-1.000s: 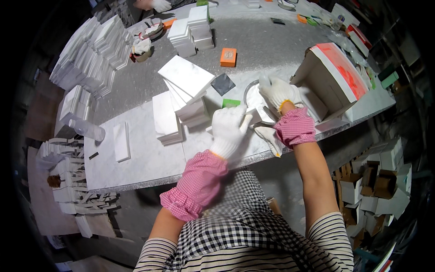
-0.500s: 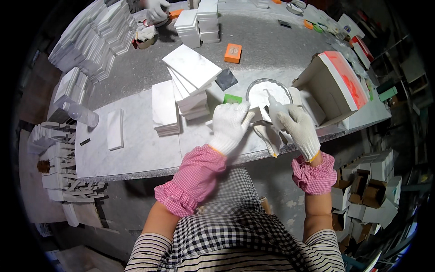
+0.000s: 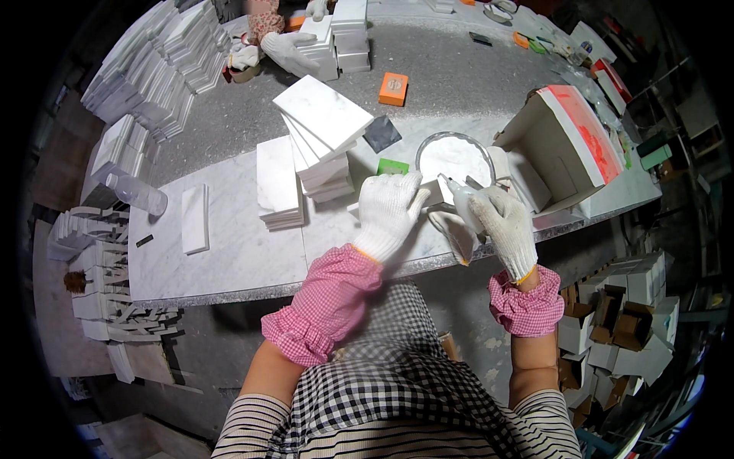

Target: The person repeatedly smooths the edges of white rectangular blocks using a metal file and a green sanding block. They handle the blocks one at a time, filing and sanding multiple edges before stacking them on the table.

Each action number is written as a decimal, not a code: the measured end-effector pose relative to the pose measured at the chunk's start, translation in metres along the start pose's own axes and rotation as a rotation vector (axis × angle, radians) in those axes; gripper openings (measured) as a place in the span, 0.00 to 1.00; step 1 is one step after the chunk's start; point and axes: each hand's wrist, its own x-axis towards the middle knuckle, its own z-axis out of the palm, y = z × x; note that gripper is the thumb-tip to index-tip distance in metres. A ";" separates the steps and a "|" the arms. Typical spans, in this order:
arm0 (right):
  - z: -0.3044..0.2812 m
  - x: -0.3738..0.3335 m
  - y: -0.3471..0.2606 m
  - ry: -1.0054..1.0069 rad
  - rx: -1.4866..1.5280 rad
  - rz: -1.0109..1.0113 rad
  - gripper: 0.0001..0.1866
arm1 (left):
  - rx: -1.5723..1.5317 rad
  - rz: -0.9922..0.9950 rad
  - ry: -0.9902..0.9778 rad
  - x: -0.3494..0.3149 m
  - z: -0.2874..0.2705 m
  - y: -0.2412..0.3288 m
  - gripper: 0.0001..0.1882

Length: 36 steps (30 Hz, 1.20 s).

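In a white knit glove, my left hand is closed on a white marble-look tile, much of it hidden under the glove. My right hand, also gloved, grips a translucent squeeze bottle, its thin nozzle slanting up and left to the tile's upper edge. I cannot tell whether the nozzle touches it. Just beyond is a glass bowl of white powder. Below the bottle a loose white glove hangs over the table's near edge. A green block lies past my left hand.
Left of my hands stand a tile stack and a fanned stack. An open cardboard box stands at right. Farther left lie a single tile and a clear plastic bottle. Across the table, a co-worker's gloved hand reaches beside more tiles.
My right hand has shifted slightly down, and the nozzle has swung from over the bowl to the tile's edge. My left hand stays put. The co-worker's hand has come nearer the far tile stack.
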 end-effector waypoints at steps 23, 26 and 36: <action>-0.001 0.001 -0.010 -0.016 -0.042 0.053 0.17 | -0.008 -0.014 -0.010 -0.001 -0.001 0.000 0.12; 0.000 0.001 -0.008 -0.013 -0.045 0.050 0.17 | -0.006 -0.015 -0.011 0.000 -0.002 0.001 0.12; 0.000 0.001 -0.010 -0.012 -0.075 0.026 0.19 | -0.014 -0.019 -0.017 -0.001 -0.001 0.001 0.12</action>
